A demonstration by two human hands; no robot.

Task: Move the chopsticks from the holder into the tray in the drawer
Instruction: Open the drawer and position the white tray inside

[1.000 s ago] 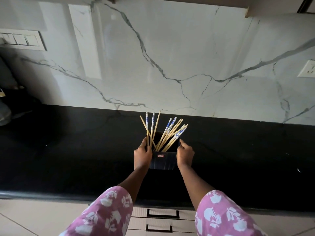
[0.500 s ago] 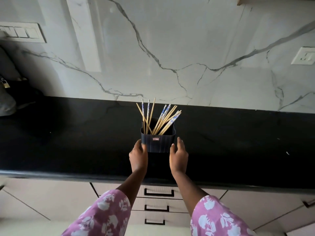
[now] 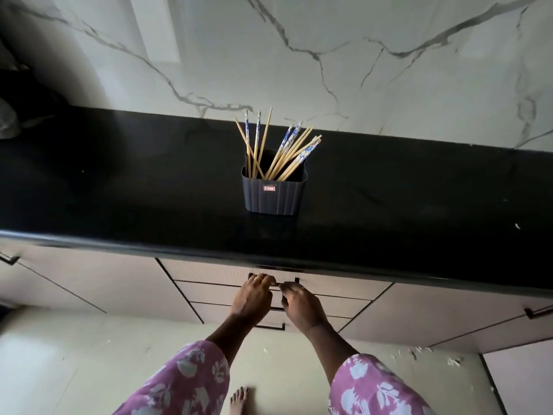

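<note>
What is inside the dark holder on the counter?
The holder contains loose chopsticks, plain wooden and blue-patterned ones, leaning apart. Their lower ends and the holder's bottom are hidden by its wall.

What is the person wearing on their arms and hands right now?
Both forearms are bare below loose pink-purple sleeves printed with pale floral shapes. The left hand wears a thin gold-coloured ring on one finger. The right hand shows no ring or band, and neither hand is gloved.

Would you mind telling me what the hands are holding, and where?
Both the left hand and right hand grip the top drawer's handle, side by side along its bar.
</note>
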